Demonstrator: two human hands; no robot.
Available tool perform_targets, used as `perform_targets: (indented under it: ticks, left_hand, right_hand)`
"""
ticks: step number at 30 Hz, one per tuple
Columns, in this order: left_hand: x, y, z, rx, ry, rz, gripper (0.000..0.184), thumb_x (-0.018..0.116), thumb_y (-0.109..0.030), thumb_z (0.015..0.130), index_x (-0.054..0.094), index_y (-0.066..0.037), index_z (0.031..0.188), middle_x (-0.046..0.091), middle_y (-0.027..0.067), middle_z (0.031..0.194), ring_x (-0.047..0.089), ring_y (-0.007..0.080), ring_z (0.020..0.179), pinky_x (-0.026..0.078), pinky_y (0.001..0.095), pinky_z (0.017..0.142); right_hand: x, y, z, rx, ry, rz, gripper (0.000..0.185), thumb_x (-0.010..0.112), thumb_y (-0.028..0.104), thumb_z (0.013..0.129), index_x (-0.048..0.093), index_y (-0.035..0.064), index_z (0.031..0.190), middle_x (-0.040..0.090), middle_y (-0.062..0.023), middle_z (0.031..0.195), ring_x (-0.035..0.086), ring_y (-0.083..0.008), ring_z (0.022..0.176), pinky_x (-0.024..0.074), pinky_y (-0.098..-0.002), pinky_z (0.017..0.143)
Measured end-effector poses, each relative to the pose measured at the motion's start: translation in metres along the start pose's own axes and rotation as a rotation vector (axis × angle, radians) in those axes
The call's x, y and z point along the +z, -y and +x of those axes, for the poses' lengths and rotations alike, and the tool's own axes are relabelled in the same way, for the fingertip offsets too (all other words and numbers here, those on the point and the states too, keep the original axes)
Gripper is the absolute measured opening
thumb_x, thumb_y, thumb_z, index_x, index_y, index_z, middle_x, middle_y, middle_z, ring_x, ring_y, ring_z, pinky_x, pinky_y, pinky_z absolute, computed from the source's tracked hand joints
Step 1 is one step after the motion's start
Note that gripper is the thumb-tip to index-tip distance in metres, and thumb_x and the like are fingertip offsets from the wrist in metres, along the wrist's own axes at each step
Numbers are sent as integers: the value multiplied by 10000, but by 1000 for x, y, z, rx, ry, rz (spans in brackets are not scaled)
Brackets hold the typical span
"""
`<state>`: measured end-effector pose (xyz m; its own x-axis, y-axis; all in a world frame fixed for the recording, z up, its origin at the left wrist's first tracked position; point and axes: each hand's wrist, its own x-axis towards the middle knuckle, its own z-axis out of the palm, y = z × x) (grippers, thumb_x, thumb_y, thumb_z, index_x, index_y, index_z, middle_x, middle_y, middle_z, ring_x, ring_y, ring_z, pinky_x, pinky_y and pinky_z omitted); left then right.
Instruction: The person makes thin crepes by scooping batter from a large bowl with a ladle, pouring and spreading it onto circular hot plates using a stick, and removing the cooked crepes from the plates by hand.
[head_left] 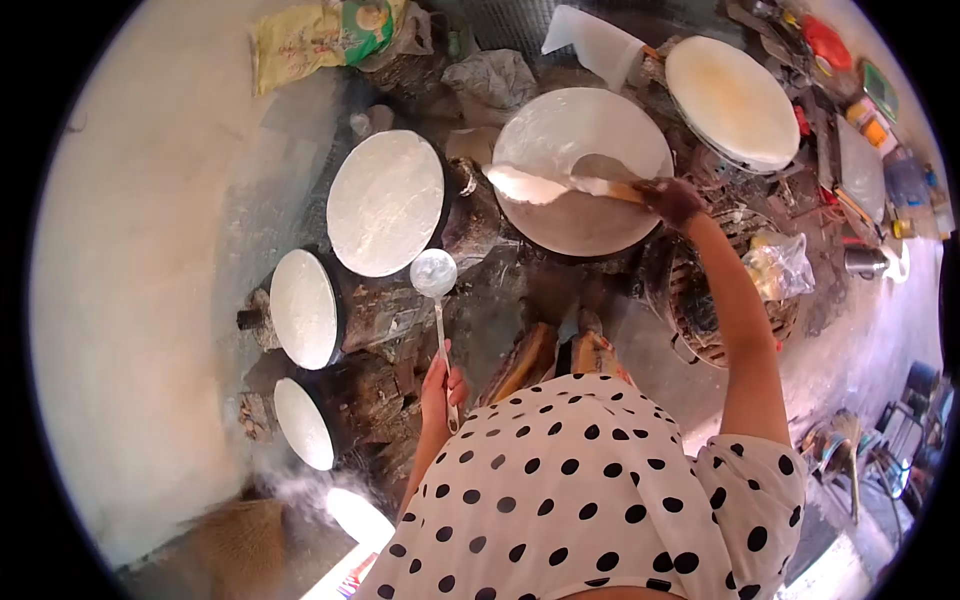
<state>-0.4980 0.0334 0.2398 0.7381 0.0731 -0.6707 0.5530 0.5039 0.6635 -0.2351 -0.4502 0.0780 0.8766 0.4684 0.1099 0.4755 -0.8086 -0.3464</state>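
My left hand (pixel 440 393) is closed round the long handle of a ladle (pixel 434 273), whose bowl is coated with pale batter and points away from me. My right hand (pixel 676 203) grips the wooden handle of a spreader (pixel 608 189) over a large round griddle (pixel 600 228). Pale batter (pixel 528 185) lies at the griddle's left side, by the spreader's far end. Left of the ladle's bowl is a round griddle covered by a white sheet (pixel 385 204).
Two more white-covered griddles (pixel 303 309) (pixel 303 424) line the left wall. A stack of round flat sheets (pixel 732 102) stands at upper right, above a basket (pixel 700 318) and plastic bag (pixel 778 265). A yellow-green sack (pixel 322 44) lies upper left, a straw broom (pixel 240 545) lower left.
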Motion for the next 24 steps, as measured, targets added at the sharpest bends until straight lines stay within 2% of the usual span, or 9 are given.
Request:
perform_targets:
  ticks: [4,6,10,11,13,16,20,23,24]
  left_hand:
    - [-6,4,-21,70,-26,19,366,345,-272,1037,400,-160,1382,385,-27,624,330,74,401,292,239,376]
    - [-7,6,-26,63,-48,10,379,359,-264,1033,390,-157,1396,389,-26,622,332,76,407,294,241,387]
    - [-2,-3,-29,37,-84,-21,397,372,-247,1026,378,-151,1411,392,-22,614,335,78,413,299,246,400]
    - [-5,-3,-31,36,-108,10,399,375,-246,1025,377,-148,1412,390,-21,612,337,76,413,298,245,400]
    - [-19,1,-27,51,-81,-2,402,372,-248,1024,375,-142,1412,392,-18,611,338,77,407,302,243,395]
    - [-30,-4,-36,83,-47,72,418,356,-243,1025,350,-143,1430,391,-10,619,347,74,399,305,233,376]
    - [-65,6,-35,101,26,129,412,364,-243,1022,356,-135,1419,389,-1,622,353,74,403,300,227,374]
    - [-89,7,-37,51,93,81,409,370,-242,1021,355,-128,1414,389,-1,623,352,77,405,298,225,377]
    - [-96,7,-39,48,104,77,409,370,-242,1021,355,-128,1414,389,-1,623,352,77,405,298,225,377]
  right_hand:
    - [-22,-18,-12,-8,82,442,348,464,335,941,599,219,1240,670,-69,1087,638,-287,961,514,-397,831]
    - [-61,33,5,472,99,374,344,470,334,943,580,257,1259,660,-76,1110,630,-277,986,515,-394,844]
    - [-43,67,-21,206,15,-55,323,480,381,941,647,222,1167,671,-109,1060,648,-287,920,507,-373,809]
    - [-37,62,-38,456,173,127,318,475,352,947,640,213,1181,662,-120,1055,644,-268,909,510,-360,802]
    - [-46,58,-82,547,269,298,325,531,245,925,598,153,1230,660,-119,1018,644,-230,869,520,-337,757]
    - [-10,58,-166,491,-149,945,442,571,17,878,522,94,1311,661,-42,1001,627,-162,855,520,-294,696]
    - [55,182,-119,703,-609,1510,381,487,38,920,515,48,1300,637,-86,1093,603,-143,975,519,-254,800]
    - [185,240,-20,415,-266,7,329,557,298,873,589,55,1092,663,-99,950,645,-274,857,512,-395,767]
    - [216,262,8,400,-245,-78,396,578,393,844,589,53,1045,666,-99,859,654,-289,824,515,-426,724]
